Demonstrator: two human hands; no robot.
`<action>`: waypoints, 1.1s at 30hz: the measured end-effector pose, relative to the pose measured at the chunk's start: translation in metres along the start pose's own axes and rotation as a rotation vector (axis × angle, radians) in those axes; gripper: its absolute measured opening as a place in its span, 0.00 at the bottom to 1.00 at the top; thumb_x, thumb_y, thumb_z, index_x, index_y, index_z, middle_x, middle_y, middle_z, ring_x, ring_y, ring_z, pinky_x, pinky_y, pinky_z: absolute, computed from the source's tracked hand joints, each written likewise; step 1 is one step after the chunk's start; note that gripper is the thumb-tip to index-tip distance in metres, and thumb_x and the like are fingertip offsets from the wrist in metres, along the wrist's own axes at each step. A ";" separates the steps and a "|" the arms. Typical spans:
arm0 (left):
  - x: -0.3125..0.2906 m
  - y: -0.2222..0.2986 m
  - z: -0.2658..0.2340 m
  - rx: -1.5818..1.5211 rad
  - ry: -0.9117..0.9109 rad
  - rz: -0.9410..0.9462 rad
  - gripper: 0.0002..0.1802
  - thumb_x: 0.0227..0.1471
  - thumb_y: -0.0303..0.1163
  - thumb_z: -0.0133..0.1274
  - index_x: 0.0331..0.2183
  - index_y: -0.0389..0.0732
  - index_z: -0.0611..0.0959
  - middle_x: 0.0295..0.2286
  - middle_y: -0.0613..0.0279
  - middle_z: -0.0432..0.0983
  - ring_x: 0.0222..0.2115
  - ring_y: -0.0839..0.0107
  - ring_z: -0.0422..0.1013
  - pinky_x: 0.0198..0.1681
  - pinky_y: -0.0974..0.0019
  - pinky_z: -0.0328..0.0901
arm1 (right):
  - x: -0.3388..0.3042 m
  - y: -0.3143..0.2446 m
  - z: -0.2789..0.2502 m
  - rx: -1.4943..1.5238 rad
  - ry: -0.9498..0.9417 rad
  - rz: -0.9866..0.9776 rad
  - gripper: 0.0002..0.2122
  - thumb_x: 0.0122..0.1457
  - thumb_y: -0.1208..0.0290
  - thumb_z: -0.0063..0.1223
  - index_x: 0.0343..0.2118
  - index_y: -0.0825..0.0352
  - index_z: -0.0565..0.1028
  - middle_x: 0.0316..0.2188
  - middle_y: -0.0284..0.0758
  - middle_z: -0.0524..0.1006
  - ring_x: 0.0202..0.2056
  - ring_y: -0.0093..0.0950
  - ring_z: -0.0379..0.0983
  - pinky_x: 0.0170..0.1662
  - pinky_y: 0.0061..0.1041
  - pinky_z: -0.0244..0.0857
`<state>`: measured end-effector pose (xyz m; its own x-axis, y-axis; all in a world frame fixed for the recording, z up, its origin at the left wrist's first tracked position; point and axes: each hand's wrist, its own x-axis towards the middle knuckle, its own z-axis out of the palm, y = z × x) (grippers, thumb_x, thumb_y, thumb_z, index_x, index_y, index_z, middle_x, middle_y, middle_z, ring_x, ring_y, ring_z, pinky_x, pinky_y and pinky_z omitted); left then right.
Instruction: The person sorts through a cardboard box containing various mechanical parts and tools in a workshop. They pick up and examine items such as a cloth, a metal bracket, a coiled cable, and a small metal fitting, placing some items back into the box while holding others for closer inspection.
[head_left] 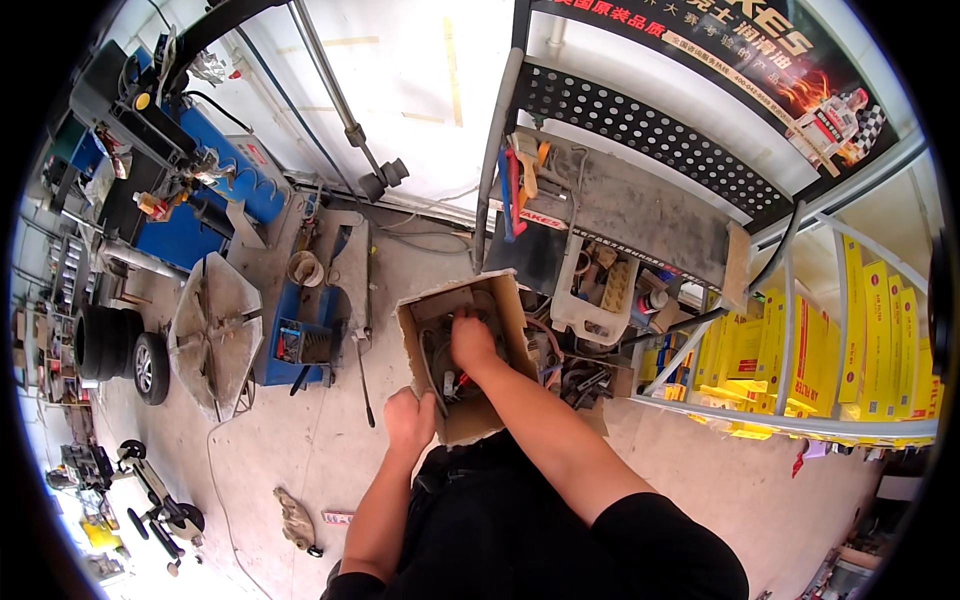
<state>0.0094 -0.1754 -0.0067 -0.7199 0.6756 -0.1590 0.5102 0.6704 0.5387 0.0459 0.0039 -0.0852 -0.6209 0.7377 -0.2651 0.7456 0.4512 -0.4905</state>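
An open cardboard box (514,325) stands in front of me, with dark, greasy-looking metal parts (436,350) and a small red item (462,379) inside. My left hand (409,420) is closed on the box's near left edge, its thumb up along the wall. Into the box reaches my right hand (473,343), its fingers bent down among the parts at the far side. The fingertips are partly hidden, so what they hold cannot be made out.
Right of the box are a white plastic container (590,318) of small parts and a grey workbench (640,215). A rack of yellow boxes (800,345) stands farther right. At left is a tyre-changing machine with a round turntable (215,340); a rag (295,518) lies on the floor.
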 end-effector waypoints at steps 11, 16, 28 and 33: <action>0.001 -0.003 0.000 -0.052 0.017 0.018 0.23 0.48 0.40 0.50 0.17 0.27 0.75 0.19 0.35 0.71 0.23 0.40 0.71 0.30 0.46 0.65 | -0.013 0.003 0.004 1.675 -0.458 0.538 0.09 0.51 0.75 0.49 0.37 0.61 0.70 0.32 0.32 0.73 0.28 0.32 0.75 0.29 0.30 0.71; -0.002 -0.005 -0.001 -0.053 0.024 0.027 0.23 0.48 0.39 0.50 0.16 0.27 0.75 0.18 0.35 0.71 0.23 0.40 0.70 0.29 0.46 0.64 | -0.016 0.006 0.017 1.635 -0.416 0.505 0.08 0.48 0.76 0.48 0.33 0.62 0.70 0.28 0.32 0.73 0.29 0.33 0.75 0.31 0.32 0.70; -0.006 0.003 -0.011 0.000 0.048 0.042 0.21 0.48 0.39 0.50 0.16 0.29 0.75 0.20 0.36 0.72 0.23 0.40 0.70 0.30 0.46 0.64 | -0.021 -0.011 0.005 0.406 0.158 0.259 0.12 0.50 0.66 0.55 0.34 0.69 0.77 0.35 0.51 0.77 0.38 0.47 0.74 0.43 0.42 0.69; -0.008 0.009 -0.015 -0.015 0.043 0.036 0.21 0.48 0.39 0.51 0.16 0.29 0.74 0.19 0.36 0.72 0.23 0.40 0.70 0.29 0.46 0.64 | -0.019 -0.011 0.002 0.334 0.400 0.137 0.11 0.50 0.69 0.56 0.35 0.68 0.75 0.36 0.48 0.75 0.37 0.47 0.74 0.40 0.43 0.70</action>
<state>0.0130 -0.1794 0.0115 -0.7208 0.6854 -0.1038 0.5295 0.6410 0.5557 0.0489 -0.0160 -0.0764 -0.3343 0.9416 -0.0400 0.6551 0.2016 -0.7281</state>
